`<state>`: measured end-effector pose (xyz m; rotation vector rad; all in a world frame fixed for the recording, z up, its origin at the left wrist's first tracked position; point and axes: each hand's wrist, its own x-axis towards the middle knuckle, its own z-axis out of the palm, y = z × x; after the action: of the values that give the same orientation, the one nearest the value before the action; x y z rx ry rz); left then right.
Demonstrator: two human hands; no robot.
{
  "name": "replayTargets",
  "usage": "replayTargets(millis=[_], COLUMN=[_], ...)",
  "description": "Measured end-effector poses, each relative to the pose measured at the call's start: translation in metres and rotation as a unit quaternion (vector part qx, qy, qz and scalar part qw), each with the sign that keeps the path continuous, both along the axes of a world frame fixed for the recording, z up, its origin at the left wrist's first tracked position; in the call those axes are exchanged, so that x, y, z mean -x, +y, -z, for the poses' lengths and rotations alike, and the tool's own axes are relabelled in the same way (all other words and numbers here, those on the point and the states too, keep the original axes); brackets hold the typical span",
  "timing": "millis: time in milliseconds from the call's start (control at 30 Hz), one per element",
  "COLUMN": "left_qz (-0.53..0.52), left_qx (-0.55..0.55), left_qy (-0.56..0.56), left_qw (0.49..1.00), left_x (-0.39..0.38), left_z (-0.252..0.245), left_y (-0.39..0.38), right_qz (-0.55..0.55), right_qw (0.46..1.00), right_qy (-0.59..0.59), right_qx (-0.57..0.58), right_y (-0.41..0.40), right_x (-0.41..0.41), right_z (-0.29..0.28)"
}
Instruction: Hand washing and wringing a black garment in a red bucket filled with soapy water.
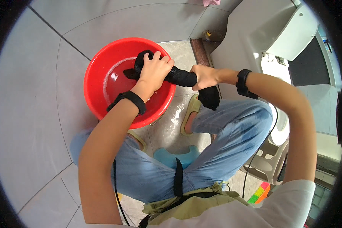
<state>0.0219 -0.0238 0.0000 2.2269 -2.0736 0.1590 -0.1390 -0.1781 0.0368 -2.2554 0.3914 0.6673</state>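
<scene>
A black wet-looking cloth (182,77) is twisted into a thick rope between my two hands. My left hand (156,67) grips it near one end, over a red plastic basin (95,82). Beyond the basin's right rim, my right hand (203,76) clasps the other part, and a loose end of the cloth hangs below that fist. Some water with a foamy edge lies in the bottom of the basin. The cloth's far end droops inside the basin, partly hidden by my left hand.
Beneath me is a blue plastic stool (175,156). The tiled floor (175,114) looks wet beside the basin. A white toilet (280,131) stands at the right, and a multicoloured brush (259,193) lies behind it. Dark cables (253,156) run down by both arms.
</scene>
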Motion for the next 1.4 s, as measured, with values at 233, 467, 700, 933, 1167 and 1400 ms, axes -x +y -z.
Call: replayTargets(millis=[233, 467, 700, 933, 1167, 1400], left_qz=[0.013, -0.057, -0.016, -0.021, -0.020, -0.089], left_qx=[0.095, 0.139, 0.220, 0.238, 0.214, 0.086], left_qy=[0.007, 0.013, 0.052, 0.078, 0.076, 0.081], left_qw=[0.995, 0.989, 0.974, 0.968, 0.974, 0.989], left_x=[-0.008, 0.006, -0.004, -0.009, -0.007, -0.005], left_z=[0.019, 0.028, 0.043, 0.058, 0.052, 0.044], left_y=[0.000, 0.002, -0.004, -0.004, 0.001, 0.025], right_qz=[0.066, 0.174, 0.167, 0.126, 0.124, 0.057], right_qw=[0.982, 0.945, 0.908, 0.893, 0.895, 0.929], right_qy=[0.083, 0.093, 0.148, 0.136, 0.142, 0.224], right_qx=[-0.159, -0.262, -0.355, -0.409, -0.405, -0.289], right_y=[0.002, 0.017, 0.002, 0.000, -0.005, -0.018], right_x=[-0.008, -0.002, -0.007, -0.013, -0.016, -0.049], right_z=[0.008, 0.007, 0.023, 0.033, 0.036, 0.025])
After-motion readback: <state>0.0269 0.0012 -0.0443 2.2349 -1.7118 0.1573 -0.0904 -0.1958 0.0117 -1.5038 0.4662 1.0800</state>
